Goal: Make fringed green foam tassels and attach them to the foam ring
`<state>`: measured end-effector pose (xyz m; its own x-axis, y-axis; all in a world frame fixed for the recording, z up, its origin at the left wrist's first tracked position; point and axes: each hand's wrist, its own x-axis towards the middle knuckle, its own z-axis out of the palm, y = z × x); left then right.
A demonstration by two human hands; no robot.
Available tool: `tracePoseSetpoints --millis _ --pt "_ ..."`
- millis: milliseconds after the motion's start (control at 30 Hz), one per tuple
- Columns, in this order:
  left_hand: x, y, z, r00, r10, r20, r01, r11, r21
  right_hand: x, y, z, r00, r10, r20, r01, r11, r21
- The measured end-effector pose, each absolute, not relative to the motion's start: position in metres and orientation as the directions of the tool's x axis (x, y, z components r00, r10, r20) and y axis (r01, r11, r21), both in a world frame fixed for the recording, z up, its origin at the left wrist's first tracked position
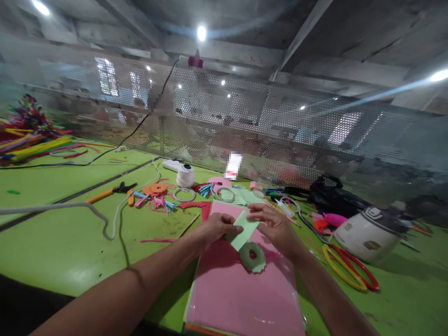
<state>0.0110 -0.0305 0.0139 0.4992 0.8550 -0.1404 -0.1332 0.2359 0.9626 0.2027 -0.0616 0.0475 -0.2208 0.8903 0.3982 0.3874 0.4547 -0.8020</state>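
My left hand (pixel 223 227) pinches a strip of pale green paper (pixel 244 232) between thumb and fingers. From the other side, my right hand (pixel 271 224) grips the strip's upper right end. The paper is tilted and held just above a stack of coloured sheets with a pink one on top (pixel 245 298). Right below the strip lies a pale green paper ring (pixel 252 257) with a jagged outer edge and a hole in its middle. More pale green paper (pixel 238 196) lies beyond my hands.
Red and yellow scissors (pixel 350 268) and a white-grey appliance (pixel 371 233) stand at right. Orange-handled pliers (pixel 112 190), a white thread spool (pixel 185 176), paper scraps and a white cord (pixel 115 224) lie on the green table's left. A perforated metal screen (pixel 210 112) rises behind.
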Motion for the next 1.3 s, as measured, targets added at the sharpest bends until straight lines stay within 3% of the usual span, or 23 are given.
tracePoseSetpoints --millis 133,233,467,633,967,1167,1300 --pt "0.012 -0.027 0.008 0.458 0.884 -0.097 -0.208 0.212 0.955 0.198 -0.064 0.047 -0.098 0.952 0.291 0.098 0.3 -0.949" --pt "0.013 -0.027 0.007 0.49 0.868 -0.076 -0.249 0.224 0.942 0.192 -0.066 0.046 -0.069 0.979 0.193 -0.12 0.184 -0.976" --pt "0.014 -0.034 0.013 0.49 0.869 -0.073 -0.277 0.234 0.932 0.177 -0.069 0.041 -0.102 0.991 0.086 0.122 0.098 -0.988" --pt "0.015 -0.037 0.014 0.504 0.859 -0.092 -0.291 0.269 0.918 0.18 -0.066 0.039 -0.057 0.994 0.089 0.125 0.095 -0.988" --pt "0.012 -0.035 0.017 0.383 0.92 0.086 -0.26 0.018 0.966 0.181 -0.064 0.035 -0.09 0.993 0.08 0.006 0.081 -0.997" --pt "0.014 -0.032 0.013 0.349 0.935 0.066 -0.477 0.116 0.871 0.179 -0.063 0.032 0.0 0.995 0.098 -0.104 0.098 -0.99" --pt "0.017 -0.037 0.015 0.436 0.895 0.09 -0.531 0.175 0.829 0.175 -0.06 0.028 0.114 0.985 0.13 -0.235 0.154 -0.96"
